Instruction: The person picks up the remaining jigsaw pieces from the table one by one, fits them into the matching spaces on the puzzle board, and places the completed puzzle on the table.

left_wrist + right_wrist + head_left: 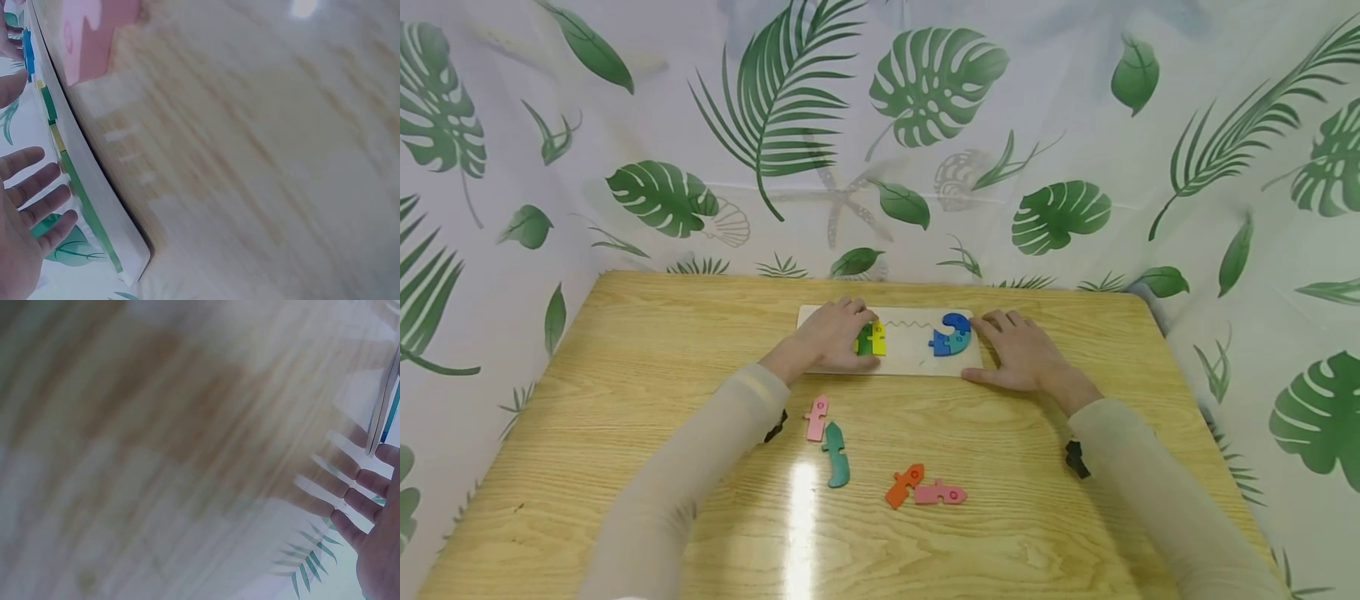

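A pale wooden puzzle board (908, 346) lies lengthwise near the back of the table. My left hand (833, 336) rests over its left part, fingers extended, partly hiding green and yellow puzzle pieces (878, 340) set there. At the board's right end, my right hand (1021, 353) touches the edge, with thumb and forefinger spread along it. Next to that hand, joined blue and teal pieces (957, 340) form a curved shape. In the left wrist view, the left fingers (53, 197) are straight beside a long green piece (90, 209); in the right wrist view, the right hand (378, 519) has straight fingers.
Loose pieces lie in front of the board: a pink one (816, 419) and a teal one (836, 457) near my left forearm, an orange one (904, 487) and another pink one (936, 493) nearer me. A leaf-patterned cloth (985, 233) hangs behind the table (700, 500).
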Tool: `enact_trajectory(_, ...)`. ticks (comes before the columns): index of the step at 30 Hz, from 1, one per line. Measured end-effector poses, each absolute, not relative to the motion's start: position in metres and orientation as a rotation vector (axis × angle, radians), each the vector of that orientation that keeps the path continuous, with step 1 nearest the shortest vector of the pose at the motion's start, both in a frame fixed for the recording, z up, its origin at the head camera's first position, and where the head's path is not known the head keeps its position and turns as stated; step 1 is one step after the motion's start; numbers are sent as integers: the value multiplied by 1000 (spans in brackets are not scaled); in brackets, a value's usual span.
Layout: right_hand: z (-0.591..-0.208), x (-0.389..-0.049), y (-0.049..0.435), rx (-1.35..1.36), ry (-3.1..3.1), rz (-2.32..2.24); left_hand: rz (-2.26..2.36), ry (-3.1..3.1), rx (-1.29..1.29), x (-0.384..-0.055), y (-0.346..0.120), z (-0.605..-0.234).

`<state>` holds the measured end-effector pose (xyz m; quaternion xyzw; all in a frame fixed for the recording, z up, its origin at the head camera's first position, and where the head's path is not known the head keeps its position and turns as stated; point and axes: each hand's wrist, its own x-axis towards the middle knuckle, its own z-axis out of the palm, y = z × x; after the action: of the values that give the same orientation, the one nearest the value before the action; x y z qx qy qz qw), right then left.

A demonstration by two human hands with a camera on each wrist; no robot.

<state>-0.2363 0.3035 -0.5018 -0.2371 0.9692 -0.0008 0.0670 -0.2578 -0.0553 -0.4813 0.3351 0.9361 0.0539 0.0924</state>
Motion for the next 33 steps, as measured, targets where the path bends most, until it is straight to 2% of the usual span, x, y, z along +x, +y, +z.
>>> enact_trajectory(22, -499, -234, 302, -723, 2930, -8, 124, 2807, 1063, -228, -63, -461)
enact_trajectory(33, -500, -235, 302, -716, 2931, -16, 111, 2755, 1178, -208, -61, -453)
